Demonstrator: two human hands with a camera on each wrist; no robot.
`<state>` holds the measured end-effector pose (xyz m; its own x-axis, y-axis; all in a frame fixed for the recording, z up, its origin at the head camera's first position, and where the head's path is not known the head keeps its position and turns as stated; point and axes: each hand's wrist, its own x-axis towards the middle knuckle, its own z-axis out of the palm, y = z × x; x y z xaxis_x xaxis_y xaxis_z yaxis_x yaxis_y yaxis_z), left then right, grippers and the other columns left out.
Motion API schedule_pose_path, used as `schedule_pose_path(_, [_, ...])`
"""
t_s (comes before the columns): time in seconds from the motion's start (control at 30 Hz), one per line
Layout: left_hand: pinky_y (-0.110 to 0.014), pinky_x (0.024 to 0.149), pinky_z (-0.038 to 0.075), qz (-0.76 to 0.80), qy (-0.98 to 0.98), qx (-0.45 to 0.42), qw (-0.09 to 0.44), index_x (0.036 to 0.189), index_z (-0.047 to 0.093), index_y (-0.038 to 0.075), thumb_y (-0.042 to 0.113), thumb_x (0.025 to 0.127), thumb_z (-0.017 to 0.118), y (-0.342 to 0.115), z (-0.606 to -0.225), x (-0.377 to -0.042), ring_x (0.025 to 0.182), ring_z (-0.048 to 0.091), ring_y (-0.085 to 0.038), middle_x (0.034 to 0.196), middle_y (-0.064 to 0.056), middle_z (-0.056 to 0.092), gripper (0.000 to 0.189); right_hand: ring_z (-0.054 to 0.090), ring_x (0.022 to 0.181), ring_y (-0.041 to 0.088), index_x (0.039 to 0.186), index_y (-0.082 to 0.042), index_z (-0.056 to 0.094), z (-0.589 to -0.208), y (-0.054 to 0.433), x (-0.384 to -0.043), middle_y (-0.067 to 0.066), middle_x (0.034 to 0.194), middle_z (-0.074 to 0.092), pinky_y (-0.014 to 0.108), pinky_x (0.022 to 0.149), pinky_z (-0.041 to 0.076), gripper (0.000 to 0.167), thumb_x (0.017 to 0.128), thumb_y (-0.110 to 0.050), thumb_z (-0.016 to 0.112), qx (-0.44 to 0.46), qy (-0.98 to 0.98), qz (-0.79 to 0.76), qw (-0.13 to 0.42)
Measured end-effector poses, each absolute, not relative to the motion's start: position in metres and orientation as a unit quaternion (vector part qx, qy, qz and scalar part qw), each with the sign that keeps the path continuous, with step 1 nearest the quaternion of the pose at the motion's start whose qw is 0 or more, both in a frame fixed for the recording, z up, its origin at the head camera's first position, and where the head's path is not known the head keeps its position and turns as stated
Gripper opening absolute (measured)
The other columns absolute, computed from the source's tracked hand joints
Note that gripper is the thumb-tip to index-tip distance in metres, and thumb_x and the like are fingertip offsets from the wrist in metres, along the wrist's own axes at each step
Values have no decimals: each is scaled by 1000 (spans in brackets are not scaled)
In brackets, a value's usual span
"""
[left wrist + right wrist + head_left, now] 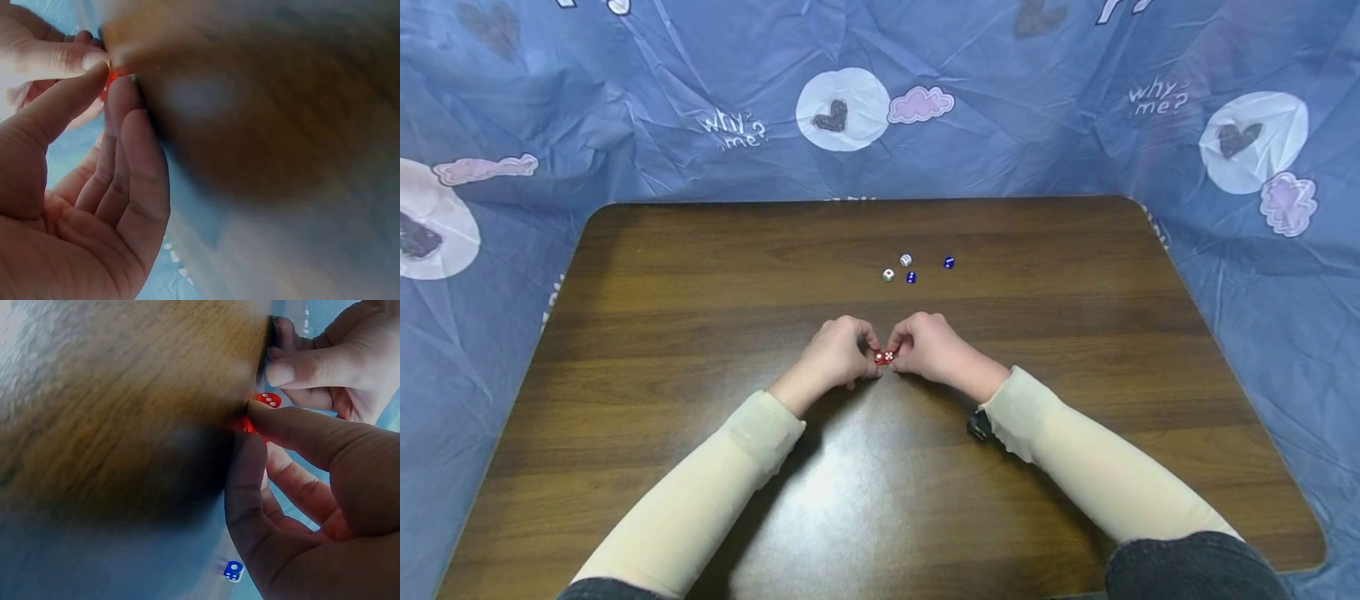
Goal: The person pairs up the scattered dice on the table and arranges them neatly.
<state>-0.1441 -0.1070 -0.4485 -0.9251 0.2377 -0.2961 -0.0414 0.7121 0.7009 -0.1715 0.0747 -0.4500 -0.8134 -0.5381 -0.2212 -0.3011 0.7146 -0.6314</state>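
Note:
Two small red dice sit side by side in the middle of the table, seen between the hands in the head view. My left hand (841,350) pinches the left red die (878,358) between thumb and fingertips. From the other side, my right hand (934,348) pinches the right red die (889,356) the same way. Fingertips cover much of both dice. In the right wrist view a dotted face of one red die (269,400) shows between the two hands. Only a sliver of red die (111,80) appears in the left wrist view.
Beyond the hands lie two white dice (906,260) and two blue dice, one blue die (912,277) near the white ones and another blue die (949,262) farther right. The brown wooden table (700,267) backs onto a blue printed cloth (670,75).

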Motion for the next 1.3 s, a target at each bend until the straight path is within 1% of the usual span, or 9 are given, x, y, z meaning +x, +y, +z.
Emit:
schedule_pose_path(0.1, [-27, 41, 53, 402, 891, 46, 204, 101, 72, 5, 7, 72, 92, -110, -446, -145, 47, 66, -22, 87, -16, 70, 35, 58, 64, 11, 83, -12, 75, -450, 75, -172, -6, 66, 64, 30, 64, 48, 13, 79, -9, 86, -226, 906, -297, 202])
schedule_pose_path(0.17, [-29, 43, 55, 420, 880, 35, 218, 108, 71, 3, 7, 72, 92, -114, -443, -147, 50, 67, -25, 100, -23, 67, 42, 58, 64, 11, 83, -12, 74, -450, 76, -172, -6, 66, 64, 30, 64, 48, 13, 79, -10, 86, -224, 907, -295, 201])
schedule_pose_path(0.23, [-31, 44, 56, 432, 872, 24, 229, 114, 70, 3, 8, 74, 91, -120, -440, -149, 52, 68, -27, 106, -26, 66, 46, 58, 64, 11, 83, -12, 74, -451, 75, -172, -5, 66, 64, 31, 65, 48, 13, 79, -10, 87, -225, 907, -296, 199])
schedule_pose_path(0.3, [-34, 46, 57, 441, 866, 15, 236, 119, 68, 3, 9, 76, 90, -126, -438, -154, 53, 69, -28, 102, -26, 68, 48, 58, 64, 11, 84, -12, 74, -451, 75, -172, -5, 67, 64, 31, 64, 49, 13, 79, -10, 86, -227, 904, -299, 202])
schedule_pose_path(0.47, [-40, 52, 60, 467, 853, 20, 231, 129, 62, 1, 11, 85, 84, -134, -433, -170, 57, 70, -30, 79, -18, 73, 50, 59, 63, 12, 84, -12, 74, -452, 76, -172, -5, 67, 64, 30, 64, 49, 14, 79, -9, 86, -225, 901, -308, 209])
schedule_pose_path(0.63, [-43, 60, 62, 512, 832, 19, 214, 135, 56, -2, 7, 88, 79, -132, -430, -189, 66, 72, -34, 85, -20, 74, 53, 59, 63, 12, 85, -11, 73, -452, 76, -172, -5, 67, 64, 30, 63, 49, 14, 80, -10, 86, -226, 901, -309, 205])
schedule_pose_path(0.77, [-46, 65, 63, 540, 813, 8, 219, 137, 55, -3, 5, 90, 78, -129, -431, -206, 68, 72, -35, 92, -23, 74, 53, 59, 63, 12, 86, -10, 73, -451, 77, -172, -4, 67, 64, 30, 62, 49, 14, 80, -10, 86, -227, 900, -310, 207])
schedule_pose_path(1.03, [-38, 58, 62, 569, 784, -21, 246, 141, 53, -2, 4, 92, 76, -126, -438, -238, 56, 70, -25, 96, -27, 72, 55, 59, 63, 11, 85, -11, 73, -450, 79, -173, -5, 68, 65, 30, 63, 49, 14, 80, -11, 86, -230, 900, -310, 201])
schedule_pose_path(1.3, [-35, 54, 61, 558, 788, -16, 261, 139, 57, 2, 3, 93, 74, -123, -445, -257, 55, 69, -24, 91, -24, 73, 48, 59, 64, 11, 85, -11, 73, -450, 79, -172, -5, 68, 65, 29, 64, 49, 15, 80, -11, 87, -228, 900, -308, 205])
